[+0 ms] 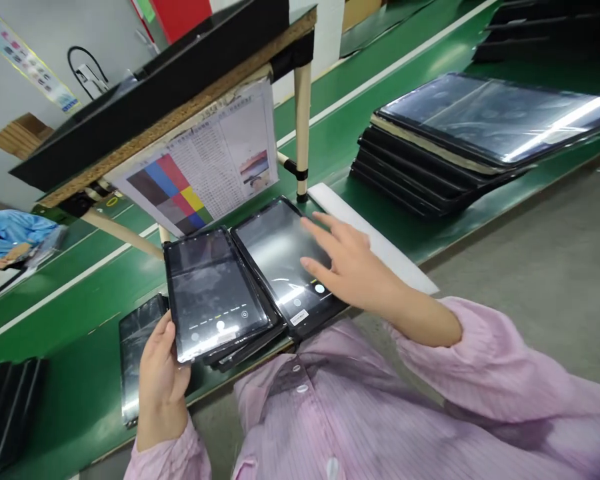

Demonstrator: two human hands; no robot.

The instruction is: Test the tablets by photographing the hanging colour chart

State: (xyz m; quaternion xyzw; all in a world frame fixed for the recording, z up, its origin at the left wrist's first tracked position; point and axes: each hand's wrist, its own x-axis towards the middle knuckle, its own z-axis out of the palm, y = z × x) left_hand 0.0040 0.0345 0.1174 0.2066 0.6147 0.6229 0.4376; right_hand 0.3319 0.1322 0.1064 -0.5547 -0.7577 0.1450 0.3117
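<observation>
Left tablet (213,287) beside right tablet (275,243), chart (220,150) behind both.

I see a white strip (386,252) beside the right hand (349,261), plus cardboard (20,138) and a blue sleeve (23,225) far beyond the left hand (161,370).

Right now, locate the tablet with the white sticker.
In the head view, the stickered tablet lies under the right hand, right of the tablet in the left hand and left of the white strip.
</observation>
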